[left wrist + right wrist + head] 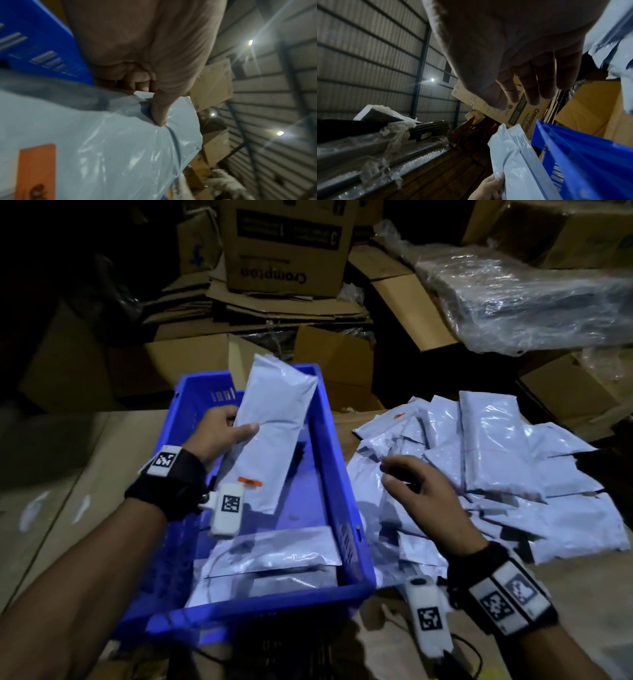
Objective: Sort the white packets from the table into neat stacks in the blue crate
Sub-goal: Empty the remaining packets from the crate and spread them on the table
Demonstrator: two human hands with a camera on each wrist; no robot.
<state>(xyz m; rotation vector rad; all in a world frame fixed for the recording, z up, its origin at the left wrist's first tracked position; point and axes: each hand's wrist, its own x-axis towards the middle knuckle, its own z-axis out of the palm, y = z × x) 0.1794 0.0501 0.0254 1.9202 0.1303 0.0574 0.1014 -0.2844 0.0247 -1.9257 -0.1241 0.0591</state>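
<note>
My left hand grips a long white packet by its edge, thumb on top, and holds it tilted over the blue crate. The left wrist view shows the thumb pressing into that packet, which bears an orange label. A few packets lie flat at the crate's near end. My right hand hovers open, with relaxed fingers that hold nothing, over the loose pile of white packets on the table to the right of the crate.
Cardboard boxes and flattened cartons are stacked behind the table. A plastic-wrapped bundle sits at the back right. The brown table surface shows left of the crate. Corrugated metal walls enclose the room.
</note>
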